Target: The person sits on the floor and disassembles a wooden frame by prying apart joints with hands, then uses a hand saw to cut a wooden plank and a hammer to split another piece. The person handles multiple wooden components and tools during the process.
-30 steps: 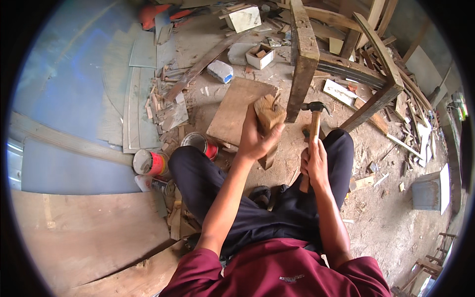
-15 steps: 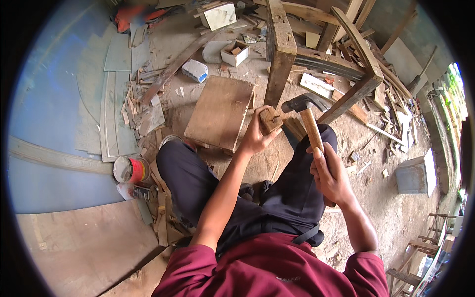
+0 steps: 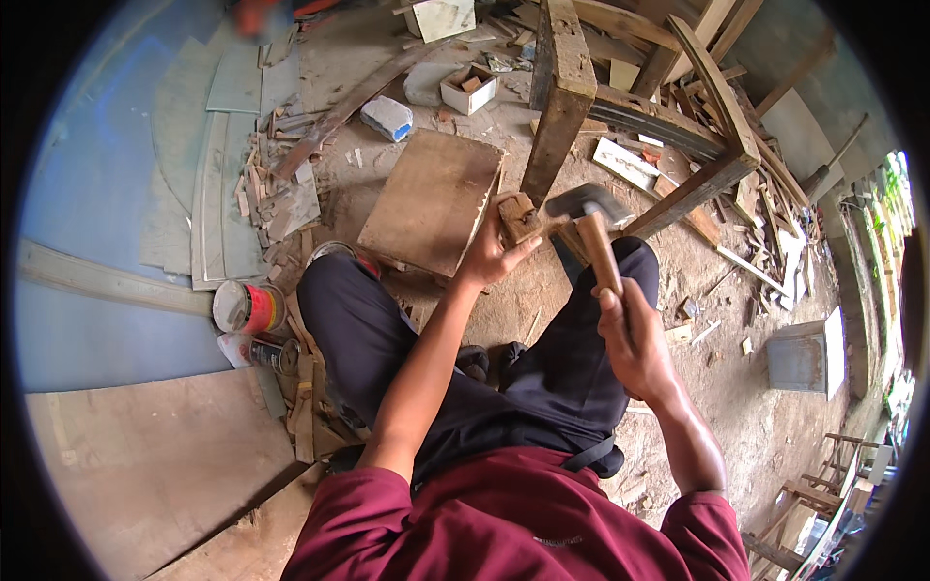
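A short brown wooden block (image 3: 520, 217) with a dark notch or hole in its end face is held in my left hand (image 3: 491, 256), fingers wrapped round its far side and thumb along the near side. My right hand (image 3: 635, 337) grips the wooden handle of a claw hammer (image 3: 603, 254). The hammer's dark metal head, slightly smeared by motion, hangs just right of the block, with a small gap showing between them. Behind the hammer, another stretch of wood shows by my right knee; whether it joins the block I cannot tell.
A flat wooden panel (image 3: 433, 201) lies ahead of my left knee. Beyond the hammer stands a rough timber frame (image 3: 557, 126). Paint cans (image 3: 244, 308) sit at the left, beside a plywood sheet (image 3: 160, 465). Wood scraps litter the floor; a grey bin (image 3: 799, 356) stands right.
The hammer head has come a little left and tilted, closer to the block. My left hand has turned the block slightly and shifted it left. The whole view has moved a bit.
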### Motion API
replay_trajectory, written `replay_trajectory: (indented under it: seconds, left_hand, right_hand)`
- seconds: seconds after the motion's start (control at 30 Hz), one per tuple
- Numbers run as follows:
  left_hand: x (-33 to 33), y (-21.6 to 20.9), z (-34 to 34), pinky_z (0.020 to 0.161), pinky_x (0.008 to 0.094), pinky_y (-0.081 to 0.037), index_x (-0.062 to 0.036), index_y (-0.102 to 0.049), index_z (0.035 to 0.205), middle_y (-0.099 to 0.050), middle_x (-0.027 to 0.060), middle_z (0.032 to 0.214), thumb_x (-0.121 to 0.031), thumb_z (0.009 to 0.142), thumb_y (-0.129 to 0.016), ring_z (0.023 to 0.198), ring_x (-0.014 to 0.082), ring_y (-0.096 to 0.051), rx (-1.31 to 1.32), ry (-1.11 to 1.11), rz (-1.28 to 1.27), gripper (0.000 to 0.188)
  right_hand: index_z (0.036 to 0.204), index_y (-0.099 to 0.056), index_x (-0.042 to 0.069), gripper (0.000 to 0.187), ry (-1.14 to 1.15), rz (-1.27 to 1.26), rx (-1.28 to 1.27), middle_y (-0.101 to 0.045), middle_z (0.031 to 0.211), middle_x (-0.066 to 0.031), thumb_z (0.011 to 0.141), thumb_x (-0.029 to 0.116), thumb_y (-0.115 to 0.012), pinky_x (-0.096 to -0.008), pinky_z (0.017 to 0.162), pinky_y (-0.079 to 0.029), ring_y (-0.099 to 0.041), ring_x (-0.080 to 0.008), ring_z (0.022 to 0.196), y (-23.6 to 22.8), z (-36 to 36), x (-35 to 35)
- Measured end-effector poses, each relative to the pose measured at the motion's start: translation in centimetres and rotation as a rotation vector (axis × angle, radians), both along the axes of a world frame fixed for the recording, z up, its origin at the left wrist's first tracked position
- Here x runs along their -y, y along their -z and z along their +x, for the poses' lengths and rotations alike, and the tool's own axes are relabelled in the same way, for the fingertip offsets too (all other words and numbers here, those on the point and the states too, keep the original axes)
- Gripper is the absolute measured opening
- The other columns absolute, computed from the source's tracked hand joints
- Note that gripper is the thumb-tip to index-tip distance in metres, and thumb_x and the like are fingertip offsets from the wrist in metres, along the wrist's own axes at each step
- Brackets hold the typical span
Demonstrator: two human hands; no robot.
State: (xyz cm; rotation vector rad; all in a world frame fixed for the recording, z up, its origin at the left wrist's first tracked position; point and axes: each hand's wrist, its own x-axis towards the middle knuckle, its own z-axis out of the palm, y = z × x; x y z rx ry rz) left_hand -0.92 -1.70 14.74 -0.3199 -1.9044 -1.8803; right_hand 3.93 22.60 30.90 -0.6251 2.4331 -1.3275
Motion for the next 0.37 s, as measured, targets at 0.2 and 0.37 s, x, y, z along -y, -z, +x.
replay_trajectory:
  seconds: [0.2,0.37]
  left_hand:
    - [-0.2,-0.6,0.4,0.092,0.0325,-0.045,-0.0062,-0.036,0.133,-0.05,0.0068,0.111,-0.009,0.081,-0.074,0.103,0.0162,-0.052,0.044,0.026,0.02,0.064]
    - [-0.5,-0.5,0.3,0.096,0.034,-0.044,-0.0083,-0.035,0.134,-0.05,0.008,0.115,-0.011,0.08,-0.075,0.107,0.0179,-0.052,0.033,0.039,-0.002,0.066]
  right_hand:
    - [0.111,-0.049,-0.001,0.035,0.056,-0.263,0.017,-0.049,0.065,-0.0011,0.104,0.032,-0.041,-0.0281,0.051,-0.039,-0.047,-0.0087,0.056,-1.8,0.3,0.2]
    - [0.109,-0.048,0.007,0.026,-0.012,0.109,0.039,-0.065,0.075,-0.018,0.102,0.032,-0.048,-0.0422,0.059,-0.045,-0.067,-0.0346,0.07,0.0,-0.8,0.1]
